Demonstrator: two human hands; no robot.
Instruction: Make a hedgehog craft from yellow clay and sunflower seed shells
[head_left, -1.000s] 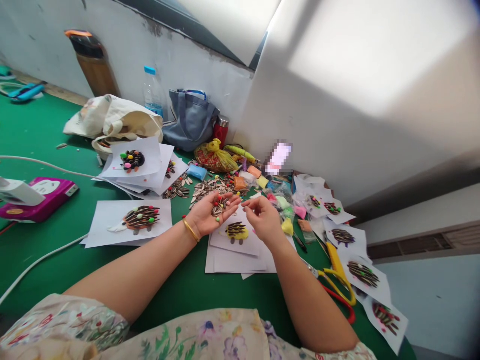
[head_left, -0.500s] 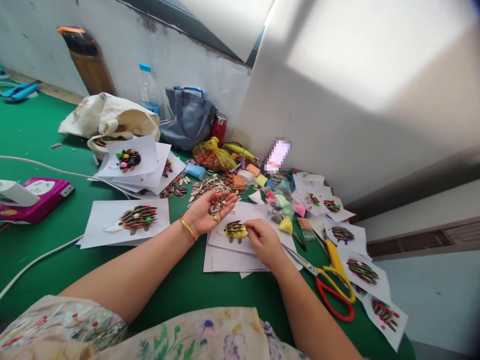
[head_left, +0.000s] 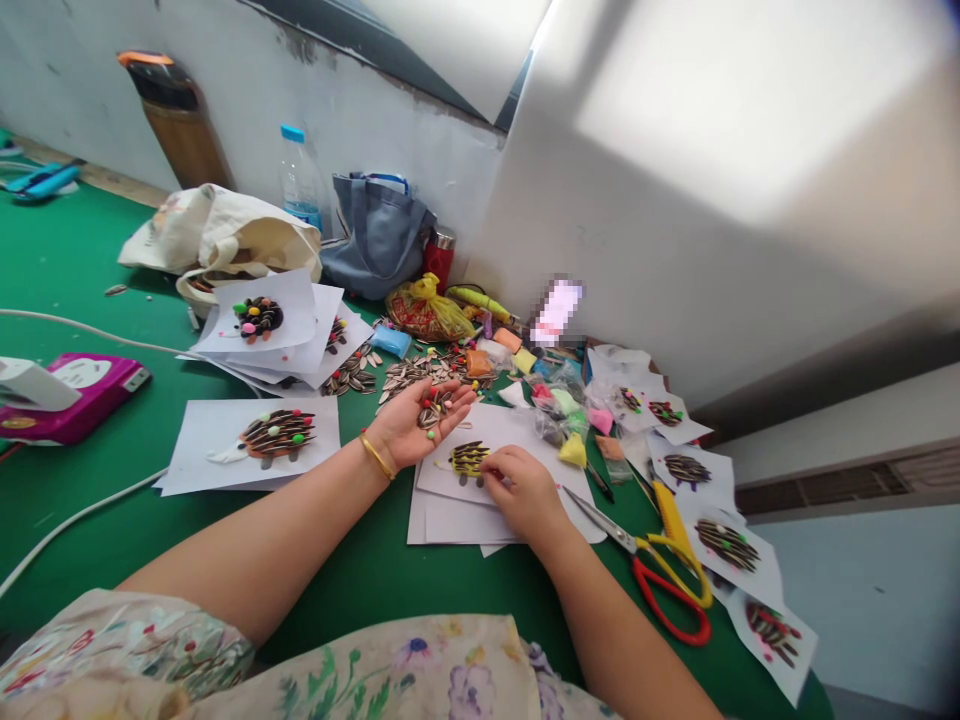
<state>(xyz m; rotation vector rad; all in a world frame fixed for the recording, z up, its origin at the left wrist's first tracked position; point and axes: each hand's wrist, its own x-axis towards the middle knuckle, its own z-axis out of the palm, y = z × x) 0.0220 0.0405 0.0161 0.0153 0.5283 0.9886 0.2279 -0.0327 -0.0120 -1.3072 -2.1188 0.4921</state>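
Palm up, my left hand (head_left: 411, 425) holds a small heap of striped sunflower seeds (head_left: 433, 412) with small coloured clay balls among them. On a white sheet (head_left: 442, 478) lies a small hedgehog (head_left: 469, 460) of yellow clay with dark seeds as spines and grey feet. My right hand (head_left: 525, 490) is closed in a pinch at the hedgehog's right side, covering part of it. Whatever sits between those fingertips is hidden. Beyond my left hand, a pile of loose sunflower seeds (head_left: 409, 378) is spread on the green table (head_left: 360, 570).
Scissors (head_left: 637, 550) lie right of my right arm. Several seed-hedgehog sheets line the right edge, and another hedgehog card (head_left: 195, 440) lies left. Bagged clay pieces (head_left: 574, 450), a blue bag (head_left: 375, 240), a water bottle (head_left: 300, 180) and a blurred phone (head_left: 555, 312) stand behind.
My right hand has shifted slightly left and down, over the hedgehog's right side, hiding more of it. My left hand stays in place with the seeds.
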